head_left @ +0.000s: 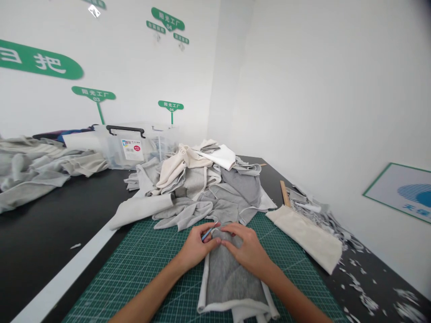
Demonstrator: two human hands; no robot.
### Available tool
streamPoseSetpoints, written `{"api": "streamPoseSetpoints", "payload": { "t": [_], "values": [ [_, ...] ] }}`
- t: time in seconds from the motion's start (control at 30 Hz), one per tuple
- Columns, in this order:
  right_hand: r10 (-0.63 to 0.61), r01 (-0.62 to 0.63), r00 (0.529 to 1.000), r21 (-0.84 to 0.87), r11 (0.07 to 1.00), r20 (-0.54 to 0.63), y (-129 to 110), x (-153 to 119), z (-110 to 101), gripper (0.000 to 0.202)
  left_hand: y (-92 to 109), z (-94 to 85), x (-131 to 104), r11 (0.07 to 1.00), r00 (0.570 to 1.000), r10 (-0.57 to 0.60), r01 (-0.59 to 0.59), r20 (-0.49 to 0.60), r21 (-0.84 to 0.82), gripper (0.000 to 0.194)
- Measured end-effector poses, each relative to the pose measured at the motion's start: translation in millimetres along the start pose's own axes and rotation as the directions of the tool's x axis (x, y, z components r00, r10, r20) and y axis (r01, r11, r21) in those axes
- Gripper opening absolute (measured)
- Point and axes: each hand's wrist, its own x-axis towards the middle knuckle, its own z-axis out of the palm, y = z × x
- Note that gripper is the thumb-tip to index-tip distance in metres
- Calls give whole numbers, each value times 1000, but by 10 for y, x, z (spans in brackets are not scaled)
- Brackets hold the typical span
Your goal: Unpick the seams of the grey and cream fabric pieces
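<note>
A grey piece of knit cloth (232,273) with rolled white edges lies lengthwise on the green cutting mat (151,269) in front of me. My left hand (198,242) is closed, with a slim blue-handled tool (206,234) between its fingers. The tool has a thin light tip, but its exact kind is too small to make out. The left thumb also meets the cloth's far end. My right hand (247,249) pinches that same end from the other side, and the two thumbs almost touch.
Beyond my hands rises a heap of grey and cream cloths (198,184). A clear lidded storage box (131,148) stands behind it. More grey cloth (40,166) is piled left. A folded cream cloth (306,237), a wooden ruler (285,194) and scraps (316,211) lie right.
</note>
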Motion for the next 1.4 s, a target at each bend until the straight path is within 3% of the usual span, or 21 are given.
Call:
{"api": "streamPoseSetpoints", "payload": {
  "t": [0.13,0.5,0.67,0.8,0.9,1.0,1.2,1.4],
  "values": [
    [-2,2,997,3,1000,-78,51,-44,46,19,15,41,56,998,997,-15,18,72,-52,34],
    [-110,106,990,-47,993,-84,159,-110,138,16,-65,65,-7,995,998,-4,10,61,-95,36],
    [-121,111,987,-99,989,-105,106,-87,4,21,-71,73,-35,996,1000,-15,17,23,-82,35],
    [-37,-6,972,-184,983,-233,206,-118,-406,21,-58,68,-49,997,999,-32,32,11,-76,35],
    [60,-124,965,-243,962,-257,427,-242,-731,25,-59,72,-52,996,999,-41,41,2,-75,36],
    [165,-235,949,-255,938,-267,694,-409,-897,28,-68,73,-63,996,999,-49,48,-11,-70,36],
    [335,-372,917,-160,915,-216,1028,-567,-790,30,-71,-4,-144,998,998,-53,53,-17,-42,33],
    [369,-386,917,-101,917,-150,1133,-535,-634,31,-55,-74,-213,998,999,-53,53,5,-16,32]
  ]
}}
